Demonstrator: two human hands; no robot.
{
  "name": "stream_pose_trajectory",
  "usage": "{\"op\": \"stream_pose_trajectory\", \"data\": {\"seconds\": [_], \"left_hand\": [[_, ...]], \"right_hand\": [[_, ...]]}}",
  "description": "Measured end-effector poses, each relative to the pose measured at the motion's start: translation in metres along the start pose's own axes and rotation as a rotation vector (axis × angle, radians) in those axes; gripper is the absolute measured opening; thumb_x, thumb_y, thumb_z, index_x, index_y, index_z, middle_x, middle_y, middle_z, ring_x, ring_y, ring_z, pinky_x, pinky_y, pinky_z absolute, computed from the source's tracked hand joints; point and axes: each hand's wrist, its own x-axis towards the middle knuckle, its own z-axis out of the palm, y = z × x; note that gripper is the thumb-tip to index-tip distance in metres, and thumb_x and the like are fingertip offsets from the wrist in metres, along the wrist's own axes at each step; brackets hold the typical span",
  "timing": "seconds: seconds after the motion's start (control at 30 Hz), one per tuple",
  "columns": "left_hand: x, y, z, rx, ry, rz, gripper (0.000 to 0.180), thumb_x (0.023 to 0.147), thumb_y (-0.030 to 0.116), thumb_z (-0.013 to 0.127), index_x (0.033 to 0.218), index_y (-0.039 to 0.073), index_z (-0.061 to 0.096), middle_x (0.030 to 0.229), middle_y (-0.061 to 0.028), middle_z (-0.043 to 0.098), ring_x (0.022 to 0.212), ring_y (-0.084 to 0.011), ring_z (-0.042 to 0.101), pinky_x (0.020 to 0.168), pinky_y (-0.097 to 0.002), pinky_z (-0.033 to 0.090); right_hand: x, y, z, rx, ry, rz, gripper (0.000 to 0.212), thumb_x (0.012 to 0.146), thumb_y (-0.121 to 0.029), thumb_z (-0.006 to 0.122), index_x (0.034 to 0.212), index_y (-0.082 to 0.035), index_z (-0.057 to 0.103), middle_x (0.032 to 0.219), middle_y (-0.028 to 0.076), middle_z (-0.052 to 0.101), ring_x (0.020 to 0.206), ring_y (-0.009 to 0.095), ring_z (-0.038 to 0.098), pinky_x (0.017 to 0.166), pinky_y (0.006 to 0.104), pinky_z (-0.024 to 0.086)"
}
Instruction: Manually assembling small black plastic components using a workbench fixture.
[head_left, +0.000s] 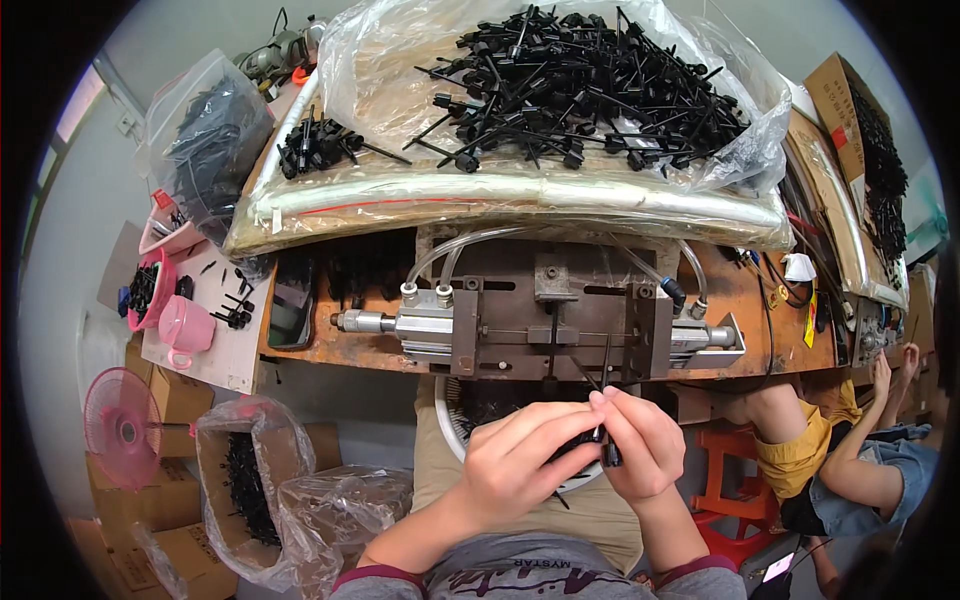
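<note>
My left hand (530,445) and my right hand (642,440) meet in front of the metal fixture (500,305), fingertips close together. Between the left fingers is a black plastic part (587,437), its body partly hidden by the thumb. Pinched in the right fingers is another black part with a blocky end (611,456) pointing down. Two thin black stems rise above the fingertips toward the fixture's front edge. Below the hands, a white-rimmed basket (443,420) with black parts inside sits at my lap.
A heap of black stemmed parts (590,90) lies on a plastic-covered raised board (520,195). Air hoses (465,240) run to cylinders on the fixture. Left are a pink mug (187,325), a fan (122,428) and a bagged box (250,480). A co-worker (850,480) sits at right.
</note>
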Motion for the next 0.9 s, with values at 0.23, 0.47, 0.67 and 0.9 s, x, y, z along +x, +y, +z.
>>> {"op": "stream_pose_trajectory", "data": {"seconds": [0.23, 0.47, 0.67, 0.9], "left_hand": [[-0.009, -0.007, -0.009, 0.249, -0.010, -0.045, 0.035, 0.069, 0.002, 0.083, 0.101, 0.001, 0.071, 0.101, -0.0115, 0.070, 0.078, -0.0201, 0.069, 0.066, -0.0283, 0.057], [-0.009, -0.028, -0.003, 0.604, -0.181, 0.045, 0.026, 0.071, 0.006, 0.078, 0.096, 0.001, 0.071, 0.120, -0.0115, 0.067, 0.072, -0.0177, 0.067, 0.063, -0.0268, 0.053], [0.004, -0.030, -0.003, 0.672, -0.227, 0.081, 0.024, 0.070, 0.009, 0.078, 0.092, 0.003, 0.073, 0.120, -0.0113, 0.068, 0.062, -0.0160, 0.064, 0.059, -0.0262, 0.050], [0.005, -0.028, -0.002, 0.701, -0.242, 0.072, 0.023, 0.070, 0.011, 0.079, 0.091, 0.004, 0.073, 0.119, -0.0106, 0.069, 0.060, -0.0159, 0.063, 0.057, -0.0263, 0.049]], "right_hand": [[0.000, 0.006, 0.005, 0.031, -0.001, 0.056, 0.036, 0.067, 0.006, 0.067, 0.103, 0.005, 0.070, 0.104, 0.019, 0.070, 0.078, 0.026, 0.071, 0.064, 0.0302, 0.057], [0.000, 0.005, 0.002, 0.056, 0.115, 0.161, 0.029, 0.073, 0.012, 0.068, 0.101, 0.002, 0.069, 0.102, 0.017, 0.070, 0.083, 0.029, 0.069, 0.068, 0.0332, 0.055], [-0.008, 0.005, 0.005, 0.145, 0.191, 0.217, 0.037, 0.081, 0.015, 0.065, 0.113, 0.001, 0.053, 0.104, 0.020, 0.069, 0.083, 0.030, 0.069, 0.071, 0.0332, 0.054], [-0.010, 0.008, 0.004, 0.068, 0.148, 0.125, 0.031, 0.082, 0.013, 0.065, 0.107, 0.001, 0.052, 0.106, 0.023, 0.069, 0.080, 0.031, 0.068, 0.067, 0.0336, 0.055]]}}
